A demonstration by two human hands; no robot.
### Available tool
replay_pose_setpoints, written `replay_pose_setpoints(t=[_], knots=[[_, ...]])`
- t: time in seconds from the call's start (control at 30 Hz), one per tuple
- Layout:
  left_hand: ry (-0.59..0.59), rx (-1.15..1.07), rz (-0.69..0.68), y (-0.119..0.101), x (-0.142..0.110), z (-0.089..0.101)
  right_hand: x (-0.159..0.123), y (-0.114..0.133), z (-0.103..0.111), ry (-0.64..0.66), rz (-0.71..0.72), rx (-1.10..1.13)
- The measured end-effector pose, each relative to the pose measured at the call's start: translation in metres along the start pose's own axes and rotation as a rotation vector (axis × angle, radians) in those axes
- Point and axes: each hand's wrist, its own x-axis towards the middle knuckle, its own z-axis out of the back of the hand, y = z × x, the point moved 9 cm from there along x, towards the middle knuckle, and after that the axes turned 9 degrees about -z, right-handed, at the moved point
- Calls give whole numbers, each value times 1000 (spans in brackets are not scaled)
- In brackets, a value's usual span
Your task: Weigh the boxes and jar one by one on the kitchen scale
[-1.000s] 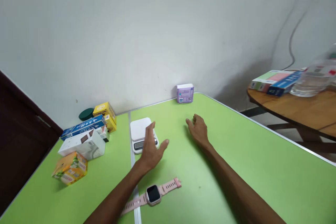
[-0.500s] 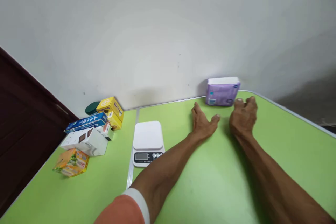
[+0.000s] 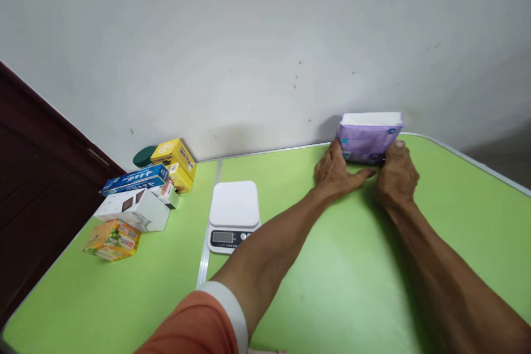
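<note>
Head view: purple pack (image 3: 368,137) partly behind right hand (image 3: 399,178)

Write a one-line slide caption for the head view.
Left hand and right hand flank a purple packet; a white scale rests on the green table.

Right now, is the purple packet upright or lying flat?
Upright: the purple packet has its printed face toward the camera and white side uppermost, between the left hand and right hand.

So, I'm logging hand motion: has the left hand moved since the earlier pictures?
Yes: the left hand moved right and forward, from the white scale to the purple pack.
</note>
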Motion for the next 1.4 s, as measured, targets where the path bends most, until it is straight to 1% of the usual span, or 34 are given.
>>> replay_pose_setpoints(t=[0.07,0.13,0.3,0.37,0.43,0.53,0.63,0.73,0.83,0.93,1.07,1.2,1.27,1.33,1.4], knots=[[-22,-39,8,-4,-18,6,-20,1,6,66,-106,13],[-45,-101,42,-8,-40,13,-44,5,15,112,-158,26],[-107,-332,207,-14,-106,33,-118,21,42,184,-101,83],[-133,-412,224,-19,-133,41,-150,26,53,209,-93,97],[-164,-456,184,-29,-158,53,-182,33,64,222,-94,112],[-205,-440,46,-52,-196,81,-223,52,80,227,-53,140],[-225,-387,-96,-79,-238,118,-257,81,89,238,37,212],[-272,-322,-161,-93,-279,161,-288,113,83,310,128,316],[-341,-255,-187,-90,-307,197,-313,138,68,371,199,380],[-387,-209,-178,-72,-317,220,-325,153,47,416,208,397],[-402,-185,-139,-38,-307,233,-322,161,13,469,171,384],[-447,-170,-54,-2,-295,243,-318,161,-22,532,164,375],[-450,-145,-17,12,-292,247,-319,158,-37,561,167,367],[-431,-105,-4,20,-290,250,-320,154,-47,583,161,356],[-400,-62,-6,24,-291,253,-321,151,-51,616,147,342]])
